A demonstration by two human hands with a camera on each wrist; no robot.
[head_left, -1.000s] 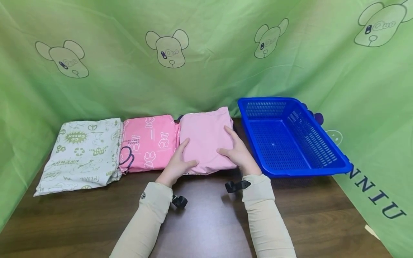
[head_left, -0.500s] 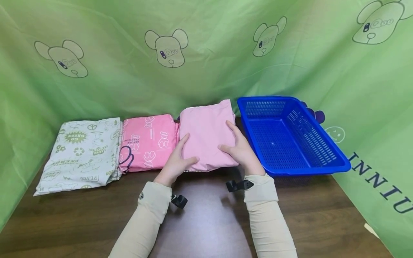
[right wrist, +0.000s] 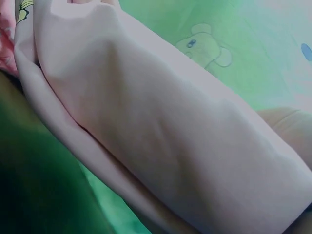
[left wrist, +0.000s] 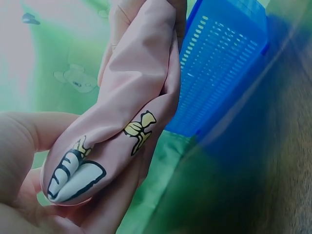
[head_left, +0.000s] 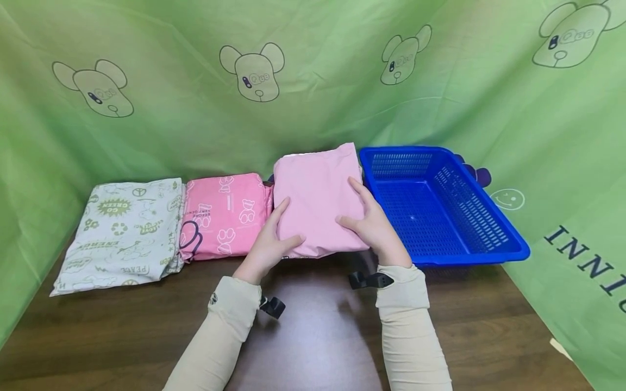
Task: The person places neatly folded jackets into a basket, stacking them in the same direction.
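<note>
A pale pink mailer bag [head_left: 318, 201], folded and filled, is held between both hands in the head view. My left hand [head_left: 268, 244] grips its left side, thumb on top and fingers reaching underneath. On the right side, my right hand [head_left: 375, 227] grips it the same way. Yellow and white drawings show on the bag's folded edge [left wrist: 97, 156] in the left wrist view, where the fingers wrap around it. The right wrist view is mostly filled by the bag's plain pink face [right wrist: 161, 131]. What is inside the bag is hidden.
A blue plastic basket [head_left: 494, 255] with slotted walls stands just right of the held bag. To the left lie a brighter pink printed bag [head_left: 227, 217] and a white bag with green print [head_left: 127, 233]. A green cloth [head_left: 323, 81] hangs behind the brown table [head_left: 313, 336].
Both hands have raised the pale pink bag a little, and it has shifted slightly right toward the basket. The other two bags and the basket stay in place.
</note>
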